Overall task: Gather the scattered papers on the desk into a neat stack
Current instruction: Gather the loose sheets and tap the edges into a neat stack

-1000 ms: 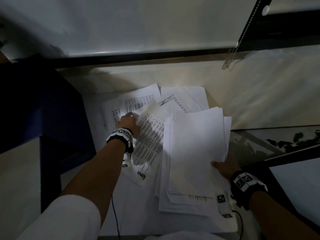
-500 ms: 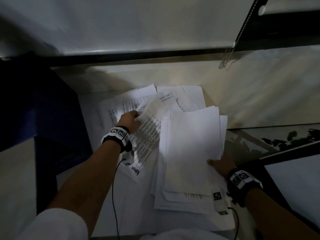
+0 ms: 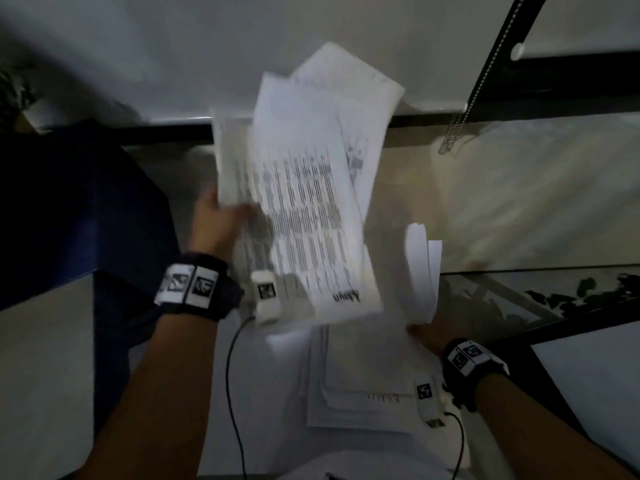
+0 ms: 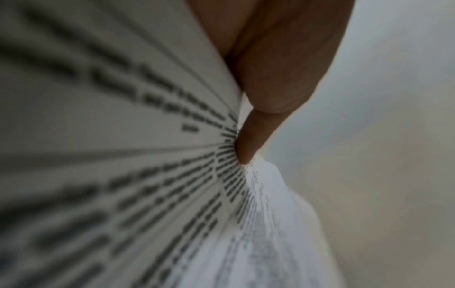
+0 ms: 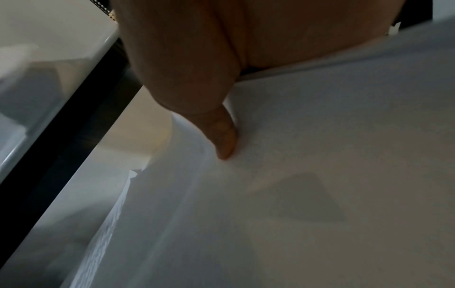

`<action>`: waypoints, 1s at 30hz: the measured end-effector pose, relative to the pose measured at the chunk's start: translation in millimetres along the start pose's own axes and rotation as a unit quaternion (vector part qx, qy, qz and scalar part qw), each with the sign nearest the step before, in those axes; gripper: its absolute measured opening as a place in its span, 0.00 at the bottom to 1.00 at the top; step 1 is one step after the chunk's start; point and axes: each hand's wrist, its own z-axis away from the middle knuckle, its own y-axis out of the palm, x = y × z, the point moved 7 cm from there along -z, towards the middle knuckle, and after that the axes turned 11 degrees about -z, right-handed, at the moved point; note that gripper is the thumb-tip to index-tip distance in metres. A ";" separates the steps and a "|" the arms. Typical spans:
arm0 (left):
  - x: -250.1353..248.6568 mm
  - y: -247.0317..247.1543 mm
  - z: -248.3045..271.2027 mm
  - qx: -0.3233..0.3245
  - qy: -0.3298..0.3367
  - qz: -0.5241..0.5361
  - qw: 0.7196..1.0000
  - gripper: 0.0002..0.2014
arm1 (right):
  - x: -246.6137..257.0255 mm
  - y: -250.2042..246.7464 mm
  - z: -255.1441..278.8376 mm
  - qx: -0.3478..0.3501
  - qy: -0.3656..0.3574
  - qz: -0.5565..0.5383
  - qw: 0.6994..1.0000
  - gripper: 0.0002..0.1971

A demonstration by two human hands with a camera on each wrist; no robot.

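My left hand (image 3: 221, 223) grips a bundle of printed sheets (image 3: 304, 202) by its left edge and holds it lifted above the desk, tilted toward the wall. In the left wrist view the thumb (image 4: 248, 142) presses on the printed sheets (image 4: 110, 155). My right hand (image 3: 429, 330) holds the right edge of a stack of white papers (image 3: 363, 375) lying on the desk, its upper sheets curled up. In the right wrist view the thumb (image 5: 221, 136) presses on the top blank sheet (image 5: 320, 175); the other fingers are hidden beneath.
A dark blue cabinet (image 3: 79, 209) stands at the left. A window frame (image 3: 519, 109) and a bead chain (image 3: 453, 129) run along the back. A glass-topped surface (image 3: 519, 299) lies to the right of the pale desk (image 3: 519, 202).
My left hand has lifted the printed sheets off the desk, up and toward the wall. The right hand stays on the stack's right edge, whose sheets now curl upward.
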 end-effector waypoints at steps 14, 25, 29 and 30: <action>171.4 63.9 96.6 0.178 -0.110 -0.509 0.835 0.23 | -32.9 -4.0 -34.4 -0.008 0.042 -0.031 0.999 0.36; 133.0 109.5 39.8 0.258 -0.077 -0.439 0.857 0.20 | -15.6 -1.1 -14.2 -0.004 0.028 -0.045 0.999 0.33; 136.9 92.8 44.6 0.173 -0.099 -0.358 0.912 0.30 | -20.4 1.7 -17.7 -0.001 0.033 -0.101 0.994 0.23; 140.0 90.2 50.3 0.158 -0.112 -0.354 0.915 0.30 | -21.8 1.3 -18.6 -0.004 0.041 -0.118 0.992 0.20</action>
